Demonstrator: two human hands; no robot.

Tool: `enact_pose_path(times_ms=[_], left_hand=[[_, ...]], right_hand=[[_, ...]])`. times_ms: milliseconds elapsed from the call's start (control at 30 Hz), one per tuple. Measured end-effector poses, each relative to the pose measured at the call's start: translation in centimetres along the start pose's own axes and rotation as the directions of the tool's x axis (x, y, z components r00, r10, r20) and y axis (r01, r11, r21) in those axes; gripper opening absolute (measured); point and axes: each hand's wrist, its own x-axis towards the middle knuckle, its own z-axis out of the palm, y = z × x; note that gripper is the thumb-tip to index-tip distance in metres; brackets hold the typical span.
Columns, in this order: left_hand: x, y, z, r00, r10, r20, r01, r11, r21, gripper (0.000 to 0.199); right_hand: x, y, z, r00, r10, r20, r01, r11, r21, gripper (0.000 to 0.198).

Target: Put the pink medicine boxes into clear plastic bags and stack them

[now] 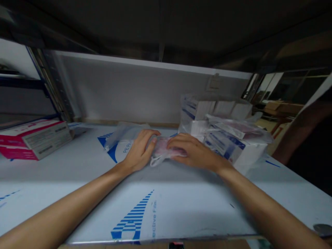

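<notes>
My left hand (140,149) and my right hand (192,151) both rest on a small pink pack in a clear plastic bag (161,149) lying on the white table (155,193). The left hand's fingers curl over the bag's left end. My right hand presses flat on its right end. A loose white loop hangs from the bag's near edge. More clear plastic bags (121,133) lie just behind my left hand.
A stack of white and blue boxes (223,138), topped with bagged pink packs, stands right of my hands. Pink and white cartons (33,138) lie at the far left. A grey back panel (135,90) closes the rear. Another person's arm (298,135) reaches in at the right.
</notes>
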Motion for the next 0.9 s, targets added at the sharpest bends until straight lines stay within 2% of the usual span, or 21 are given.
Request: enact_pose_path(times_ms=[67,133,233,300,367,500,733,900], left_hand=[[-0.2,0.3,0.2,0.989,0.052,0.140,-0.049,0.998,-0.027,0.022],[-0.5,0.8,0.7,0.968,0.090,0.232,-0.076,0.995,-0.069,0.016],[-1.0,1.4,1.3,0.949,0.099,0.300,-0.066,0.991,-0.117,0.019],[-1.3,1.7,1.6,0.939,0.091,0.332,-0.044,0.988,-0.145,0.019],[-1.4,1.9,1.8,0.931,0.085,0.354,-0.029,0.986,-0.162,0.020],[-1.4,2.0,2.0,0.925,0.085,0.371,-0.026,0.987,-0.161,0.027],[-1.1,2.2,2.2,0.888,0.078,0.452,-0.052,0.996,-0.071,0.028],[-1.1,2.3,2.1,0.910,0.051,0.411,-0.062,0.998,0.014,0.014]], right_hand=[[-0.8,0.9,2.4,1.000,0.030,0.003,-0.030,0.997,0.066,0.025],[-1.8,1.5,3.6,0.999,0.053,-0.012,-0.051,0.988,0.143,0.030],[-2.7,1.8,3.8,0.993,0.090,-0.073,-0.069,0.966,0.247,0.029],[-2.9,1.8,3.5,0.985,0.131,-0.115,-0.102,0.969,0.227,0.020],[-2.9,1.7,3.2,0.982,0.157,-0.107,-0.143,0.982,0.124,0.019],[-2.9,1.4,3.3,0.986,0.169,0.001,-0.169,0.985,-0.035,0.025],[-3.0,1.8,3.8,0.993,0.120,-0.017,-0.121,0.991,-0.061,0.023],[-3.2,2.3,4.1,0.994,0.098,-0.045,-0.101,0.992,-0.074,0.029]])
